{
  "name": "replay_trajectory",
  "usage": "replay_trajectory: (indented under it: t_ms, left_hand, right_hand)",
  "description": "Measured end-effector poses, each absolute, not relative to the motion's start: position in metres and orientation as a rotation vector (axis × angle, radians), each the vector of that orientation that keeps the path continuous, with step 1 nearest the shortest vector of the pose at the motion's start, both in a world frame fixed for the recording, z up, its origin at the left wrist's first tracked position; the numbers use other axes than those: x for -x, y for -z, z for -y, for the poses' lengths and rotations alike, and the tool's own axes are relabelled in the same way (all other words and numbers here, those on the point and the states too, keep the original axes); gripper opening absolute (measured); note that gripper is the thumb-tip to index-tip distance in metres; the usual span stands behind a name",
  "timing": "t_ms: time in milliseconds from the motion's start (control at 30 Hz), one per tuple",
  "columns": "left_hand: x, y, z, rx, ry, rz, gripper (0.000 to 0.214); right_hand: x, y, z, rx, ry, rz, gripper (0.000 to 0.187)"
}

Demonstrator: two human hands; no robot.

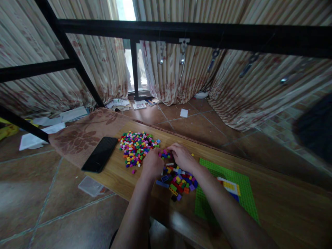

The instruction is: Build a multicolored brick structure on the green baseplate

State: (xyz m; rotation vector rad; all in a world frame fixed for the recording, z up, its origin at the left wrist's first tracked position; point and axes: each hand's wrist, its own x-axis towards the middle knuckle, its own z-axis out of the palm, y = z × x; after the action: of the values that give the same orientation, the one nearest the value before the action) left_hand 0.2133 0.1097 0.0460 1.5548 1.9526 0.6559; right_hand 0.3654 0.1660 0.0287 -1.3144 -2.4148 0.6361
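My left hand [153,163] reaches into the toy building bricks between two piles, its fingers curled down. What they hold, if anything, is hidden. Just to the right, my right hand [183,158] has its fingers bent but apart, with the tips beside a small group of bricks [165,155]. Beyond my left hand spreads a pile of tiny colourful bricks [135,147]. A second pile of larger mixed bricks [181,181] lies between my forearms. Under my right forearm is a green baseplate [245,188], bearing a white, yellow and blue brick build [230,186].
A black phone [100,154] lies at the left of the wooden table [124,183], partly on a brown patterned cloth [85,133]. A clear plastic container [90,186] is on the tiled floor below. A black metal frame [166,29] stands beyond the table, before striped curtains [178,76].
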Motion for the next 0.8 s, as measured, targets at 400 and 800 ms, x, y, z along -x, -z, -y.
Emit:
replay_trajectory:
  t_ms: [400, 800]
  left_hand:
    - [-0.22, -0.052, -0.108, -1.61, -0.618, -1.846, 0.031]
    - [-0.227, -0.039, -0.119, -1.748, -0.475, -1.929, 0.032]
  right_hand:
    - [-0.375, -0.034, -0.16, 1.319, -0.602, 2.597, 0.031]
    - [-0.365, -0.039, -0.143, 1.43, -0.418, 2.658, 0.021]
